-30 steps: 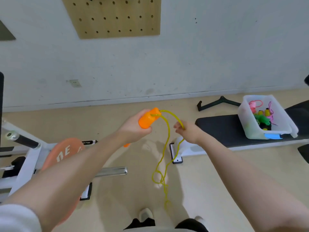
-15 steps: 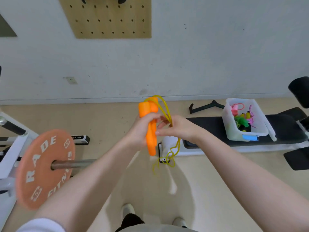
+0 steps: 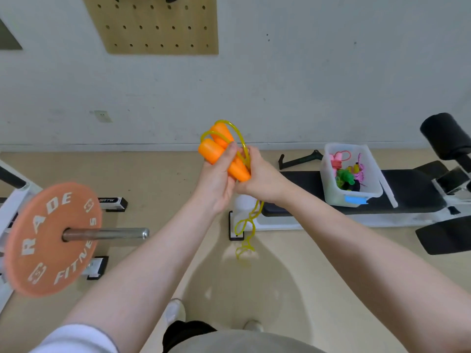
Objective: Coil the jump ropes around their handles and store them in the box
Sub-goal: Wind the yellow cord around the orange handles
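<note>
Near the middle of the frame the left hand (image 3: 216,179) grips the two orange handles (image 3: 221,154) of a jump rope, held side by side and tilted, their upper ends pointing to the upper left; the thumb lies across the front of the handles and the other fingers are curled behind them; the right hand (image 3: 260,179) is just beside, touching the lower end of the handles, and its fingers are curled and pinch the yellow rope (image 3: 243,149) against them; the rope makes loops over the top of the handles, passes under the right hand, and the free part hangs down below the hands in loose curls, in the lower middle of the frame; the hanging end seems to be above the floor, but I cannot tell if it touches it; in the right part of the frame a clear plastic box (image 3: 328,179) stands on a black bench (image 3: 407,189), well apart from the hands, and inside it are pink, green and yellow ropes already stored; at the left of the frame an orange weight plate (image 3: 48,240) sits on a barbell (image 3: 109,233); a wooden pegboard (image 3: 158,24) hangs on the wall at the upper left.
</note>
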The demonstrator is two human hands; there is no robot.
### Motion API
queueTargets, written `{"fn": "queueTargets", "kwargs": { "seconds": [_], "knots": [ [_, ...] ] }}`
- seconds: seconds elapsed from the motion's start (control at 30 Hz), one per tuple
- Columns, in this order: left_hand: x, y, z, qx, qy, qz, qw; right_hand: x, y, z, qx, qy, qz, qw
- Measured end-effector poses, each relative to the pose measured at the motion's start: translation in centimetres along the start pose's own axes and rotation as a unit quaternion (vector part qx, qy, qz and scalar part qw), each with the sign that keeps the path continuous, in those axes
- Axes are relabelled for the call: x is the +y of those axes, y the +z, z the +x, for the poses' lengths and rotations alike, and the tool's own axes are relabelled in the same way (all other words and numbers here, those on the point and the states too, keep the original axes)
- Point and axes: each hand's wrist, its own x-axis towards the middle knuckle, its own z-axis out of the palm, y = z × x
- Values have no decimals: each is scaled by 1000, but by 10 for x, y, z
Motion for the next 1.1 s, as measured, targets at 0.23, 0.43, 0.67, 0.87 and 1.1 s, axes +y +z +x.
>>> {"fn": "queueTargets", "kwargs": {
  "seconds": [0.23,0.43,0.67,0.87,1.1],
  "knots": [
    [10,-16,-6,-78,74,464,879,39,-22,-24,-45,43,-197,978],
    [23,-10,-12,-273,68,900,333,31,-13,-23,-125,-37,-372,919],
    [24,-15,-25,-138,149,920,335,13,0,-16,-32,-91,-356,929],
    [35,-23,-25,-184,166,944,217,6,7,-12,-144,-46,-315,937],
    [29,-27,-19,-163,186,958,148,-13,-11,5,-201,34,-365,908]
  ]
}}
